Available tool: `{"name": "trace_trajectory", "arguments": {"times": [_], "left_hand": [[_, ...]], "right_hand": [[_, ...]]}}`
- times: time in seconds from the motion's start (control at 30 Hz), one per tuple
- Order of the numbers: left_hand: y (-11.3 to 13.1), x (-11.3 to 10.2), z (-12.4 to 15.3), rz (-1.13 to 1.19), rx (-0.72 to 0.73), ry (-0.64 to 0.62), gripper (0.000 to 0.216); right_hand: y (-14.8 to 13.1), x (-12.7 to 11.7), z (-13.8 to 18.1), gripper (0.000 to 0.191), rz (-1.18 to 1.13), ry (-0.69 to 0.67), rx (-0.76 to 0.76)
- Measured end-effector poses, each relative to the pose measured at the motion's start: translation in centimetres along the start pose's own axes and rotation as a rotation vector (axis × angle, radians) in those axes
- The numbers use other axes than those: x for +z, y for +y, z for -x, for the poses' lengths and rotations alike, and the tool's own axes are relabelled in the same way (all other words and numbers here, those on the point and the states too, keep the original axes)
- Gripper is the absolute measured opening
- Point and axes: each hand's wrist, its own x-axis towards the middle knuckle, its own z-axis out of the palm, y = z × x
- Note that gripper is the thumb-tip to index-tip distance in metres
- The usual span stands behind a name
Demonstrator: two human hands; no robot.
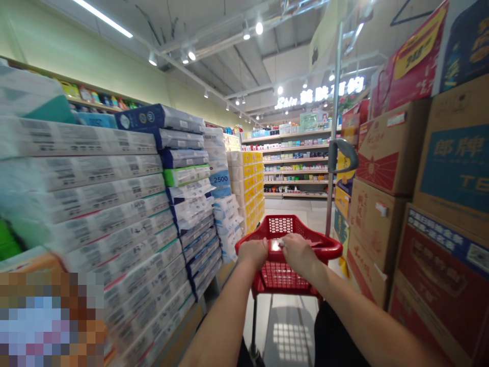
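The left hand (254, 253) and right hand (300, 255) are gripping the handle (274, 246) of the red cart (284, 276), their fingertips being hard to make out. It is standing between paper packs (110, 169) and cardboard boxes (386, 153); pixelated squares (38, 321) are hiding something lower-left.

Spots (259, 27) and a tube (103, 18) light the upper frame brightly; the sign (307, 96) glares; gridded shadow marks the floor (292, 318); left-edge packs (76, 191) blur and stretch; lower-left corner pixelated.

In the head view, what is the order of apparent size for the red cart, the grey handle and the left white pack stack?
1. Left white pack stack
2. Red cart
3. Grey handle
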Motion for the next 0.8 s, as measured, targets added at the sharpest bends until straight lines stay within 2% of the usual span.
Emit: {"name": "trace_trajectory", "arguments": {"times": [0.13, 0.27, 0.33, 0.43, 0.53, 0.6, 0.73, 0.8], "left_hand": [[-0.9, 0.3, 0.0, -0.023, 0.022, 0.029, 0.063], [-2.1, 0.6, 0.2, -0.023, 0.001, 0.046, 0.063], [-2.4, 0.6, 0.2, -0.030, -0.010, 0.050, 0.063], [-2.4, 0.5, 0.4, -0.038, -0.001, 0.054, 0.062], [-2.4, 0.4, 0.7, -0.040, 0.026, 0.050, 0.060], [-2.4, 0.4, 0.8, -0.031, 0.037, 0.056, 0.059], [-2.6, 0.4, 0.8, -0.002, 0.006, 0.086, 0.061], [-2.6, 0.4, 0.7, 0.014, -0.002, 0.091, 0.061]], "right_hand": [[-0.6, 0.7, 0.1, 0.024, -0.157, 0.036, -0.189], [1.3, 1.1, -0.2, 0.023, -0.211, 0.078, -0.062], [1.0, 1.4, -0.4, 0.021, -0.184, 0.086, -0.009], [-1.4, 2.1, -0.5, 0.023, -0.171, 0.105, -0.084], [-3.3, 2.3, -0.6, 0.028, -0.201, 0.056, -0.197], [-3.0, 2.2, -0.7, 0.029, -0.216, 0.047, -0.201], [-1.1, 2.1, -0.8, 0.025, -0.184, 0.083, -0.084], [-1.4, 2.5, -0.8, 0.024, -0.147, 0.100, -0.062]]}}
